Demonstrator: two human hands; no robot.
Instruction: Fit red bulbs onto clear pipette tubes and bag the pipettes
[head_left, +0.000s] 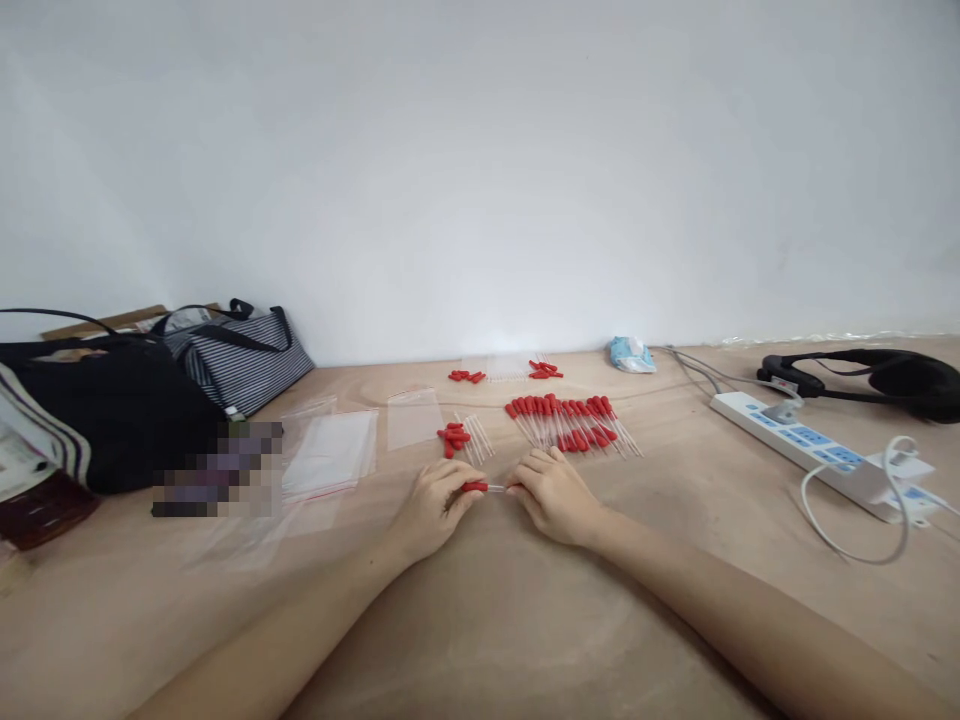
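My left hand (436, 508) is closed, pinching a red rubber bulb (474, 486) between thumb and fingers. Out of the bulb's right end runs a thin glass dropper tube (496, 489), whose other end is hidden in the closed fingers of my right hand (556, 496). How deep the tube sits in the bulb cannot be seen. Just beyond my left hand lie a small heap of loose red bulbs (453, 439) and several bare glass tubes (475, 440). Rows of droppers with red bulbs on them (564, 412) lie beyond my right hand.
More red bulbs (466, 376) and a clear bag (508, 367) lie near the wall. Zip bags (330, 450) are spread at left, beside a striped bag (240, 355) and a black bag (142, 400). A tissue pack (631, 354), power strip (810, 450) and black headset (907, 383) lie right.
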